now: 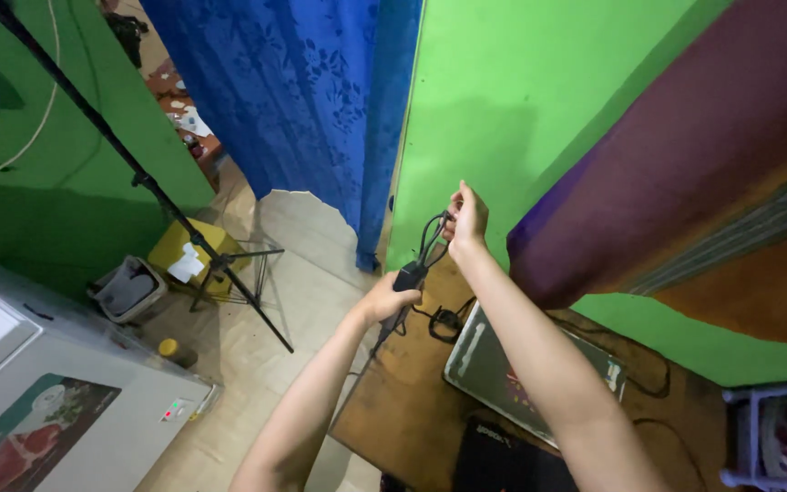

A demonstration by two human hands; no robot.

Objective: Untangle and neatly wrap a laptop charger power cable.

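My left hand (388, 297) grips a black power adapter brick (409, 274) above the far end of a brown wooden table (412, 401). My right hand (467, 219), raised higher, pinches looped black cable (432, 235) that runs down to the adapter. Both hands are held in front of a green wall. More black cable (444, 321) lies coiled on the table just below the hands. A closed grey laptop (526, 374) rests on the table under my right forearm.
A blue curtain (311, 100) hangs at a doorway to the left. A black tripod stand (195, 239) crosses the tiled floor, beside a yellow box (184, 251) and a grey bin (127, 290). A white chest freezer (56, 401) fills the lower left. A purple rack (776, 437) stands at right.
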